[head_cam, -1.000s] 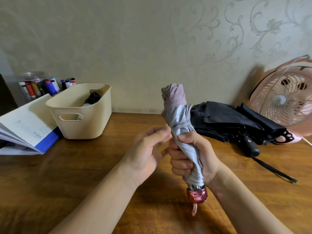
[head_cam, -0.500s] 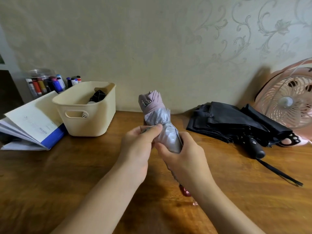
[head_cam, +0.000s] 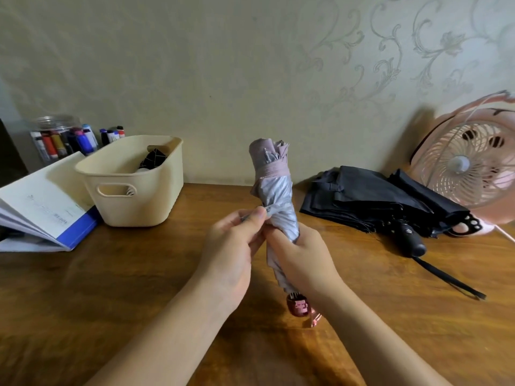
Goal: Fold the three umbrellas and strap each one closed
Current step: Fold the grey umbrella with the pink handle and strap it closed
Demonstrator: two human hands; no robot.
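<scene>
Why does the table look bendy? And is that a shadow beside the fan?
Head view: the wide-angle lens bows the table; the pink fan throws a soft shadow on the wall left of it; the grey umbrella looks sharp.

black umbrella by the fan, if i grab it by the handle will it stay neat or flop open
Probably floppy: the black umbrella lies with canopy folds loose and spread, so they would likely sag. Its handle looks smooth, maybe slippery. The wrist strap should dangle.
</scene>
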